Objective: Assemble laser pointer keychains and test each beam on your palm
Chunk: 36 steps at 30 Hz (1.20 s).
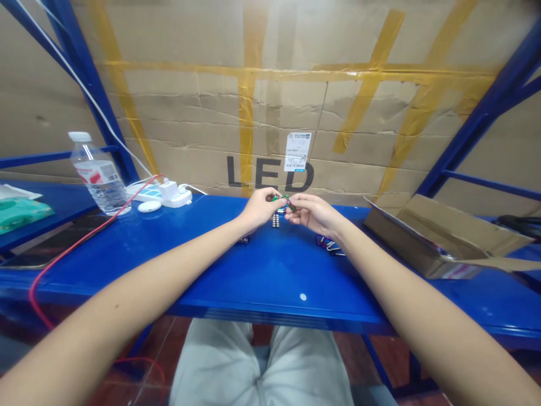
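Far left, a capped, clear plastic water bottle (98,175) standing upright on a blue steel table (270,276). Mid-table, left hand (260,207) and right hand (315,214) together, fingertips narrowly pinching a small green piece (281,202), just above a short stack of small silver cylinders (276,221). Beside the right hand, colourful metal clips (328,245). Far right, an open brown cardboard box (439,237), contents hidden. Ahead of the hands, a broad stretch of blue tabletop up to the front edge.

Green part (282,199) between left hand (261,207) and right hand (313,215) mostly hidden, can't ID; small metal pieces (275,221) and coloured loops (328,245) on table too small to tell.
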Each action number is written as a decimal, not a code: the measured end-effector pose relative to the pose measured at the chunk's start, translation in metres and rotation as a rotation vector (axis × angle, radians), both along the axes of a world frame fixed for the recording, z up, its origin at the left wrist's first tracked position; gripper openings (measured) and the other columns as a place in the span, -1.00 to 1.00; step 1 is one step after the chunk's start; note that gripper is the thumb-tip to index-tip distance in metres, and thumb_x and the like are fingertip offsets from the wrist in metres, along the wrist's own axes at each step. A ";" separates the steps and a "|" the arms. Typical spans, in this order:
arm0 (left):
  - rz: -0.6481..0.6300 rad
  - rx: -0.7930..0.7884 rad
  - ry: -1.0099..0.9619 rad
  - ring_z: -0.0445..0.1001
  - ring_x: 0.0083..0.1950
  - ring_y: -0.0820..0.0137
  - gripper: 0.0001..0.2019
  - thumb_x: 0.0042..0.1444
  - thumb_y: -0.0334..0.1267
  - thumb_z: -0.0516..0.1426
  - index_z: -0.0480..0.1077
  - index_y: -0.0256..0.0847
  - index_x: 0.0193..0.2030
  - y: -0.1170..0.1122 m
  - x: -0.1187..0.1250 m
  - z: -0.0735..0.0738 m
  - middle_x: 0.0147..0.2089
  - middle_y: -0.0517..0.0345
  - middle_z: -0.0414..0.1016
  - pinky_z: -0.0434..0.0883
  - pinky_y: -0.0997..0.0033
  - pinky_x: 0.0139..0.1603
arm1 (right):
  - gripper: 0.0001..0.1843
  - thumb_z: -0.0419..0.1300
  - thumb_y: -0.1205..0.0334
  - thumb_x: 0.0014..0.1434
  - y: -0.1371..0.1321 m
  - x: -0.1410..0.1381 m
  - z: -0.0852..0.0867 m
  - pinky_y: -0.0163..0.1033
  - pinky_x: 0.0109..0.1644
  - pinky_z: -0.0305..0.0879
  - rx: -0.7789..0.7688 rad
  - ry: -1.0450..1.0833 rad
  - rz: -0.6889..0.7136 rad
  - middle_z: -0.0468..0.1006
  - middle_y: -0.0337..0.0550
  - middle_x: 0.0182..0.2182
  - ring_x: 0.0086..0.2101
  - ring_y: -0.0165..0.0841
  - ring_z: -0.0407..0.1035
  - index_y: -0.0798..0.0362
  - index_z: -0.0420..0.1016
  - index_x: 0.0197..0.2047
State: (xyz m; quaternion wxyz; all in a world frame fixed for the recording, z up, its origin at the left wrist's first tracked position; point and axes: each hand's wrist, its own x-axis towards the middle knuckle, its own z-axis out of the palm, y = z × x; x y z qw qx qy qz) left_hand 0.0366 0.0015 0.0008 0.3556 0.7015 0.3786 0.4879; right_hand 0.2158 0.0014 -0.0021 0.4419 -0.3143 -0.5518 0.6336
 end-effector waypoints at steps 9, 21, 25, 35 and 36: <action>0.031 0.173 0.135 0.30 -0.38 0.44 -0.94 0.09 -0.33 0.20 0.45 -0.28 -0.36 0.000 0.001 0.000 -0.47 0.24 0.38 0.24 0.40 -0.27 | -0.76 0.26 0.39 -0.05 -0.006 -0.013 0.002 -0.35 -0.54 0.07 0.094 0.038 -0.155 0.30 -0.31 -0.66 -0.60 -0.49 0.21 0.05 0.23 -0.53; -0.026 0.144 0.264 0.46 -0.29 0.35 -0.73 0.22 -0.31 0.09 0.51 -0.31 -0.02 0.010 -0.008 0.001 -0.31 0.08 0.56 0.37 0.32 -0.19 | -0.84 0.12 0.35 0.01 0.006 0.003 0.000 -0.27 -0.44 0.03 0.706 -0.613 -0.446 0.25 -0.33 -0.67 -0.57 -0.43 0.13 0.00 0.19 -0.52; -0.056 0.117 0.186 0.48 -0.37 0.42 -0.74 0.20 -0.36 0.13 0.42 -0.30 0.02 0.006 -0.007 0.003 -0.27 0.07 0.57 0.41 0.37 -0.28 | -0.81 0.08 0.39 0.06 0.004 0.007 0.002 -0.25 -0.39 0.01 0.972 -0.870 -0.591 0.24 -0.29 -0.61 -0.52 -0.40 0.12 0.00 0.13 -0.50; -0.022 0.085 0.123 0.36 -0.58 0.52 -0.82 0.18 -0.37 0.13 0.25 -0.20 -0.09 -0.004 0.002 -0.001 -0.53 0.33 0.40 0.29 0.49 -0.49 | -0.82 0.01 0.42 0.18 -0.004 -0.001 0.002 -0.23 -0.33 0.02 1.201 -1.063 -0.548 0.31 -0.16 -0.49 -0.45 -0.33 0.14 -0.01 0.12 -0.41; -0.005 0.100 0.127 0.35 -0.58 0.52 -0.83 0.18 -0.37 0.13 0.25 -0.19 -0.11 -0.003 0.001 -0.002 -0.54 0.34 0.39 0.29 0.49 -0.48 | -0.82 0.01 0.42 0.18 -0.005 -0.001 0.002 -0.22 -0.33 0.01 1.198 -1.080 -0.549 0.32 -0.15 -0.48 -0.45 -0.33 0.13 0.00 0.13 -0.41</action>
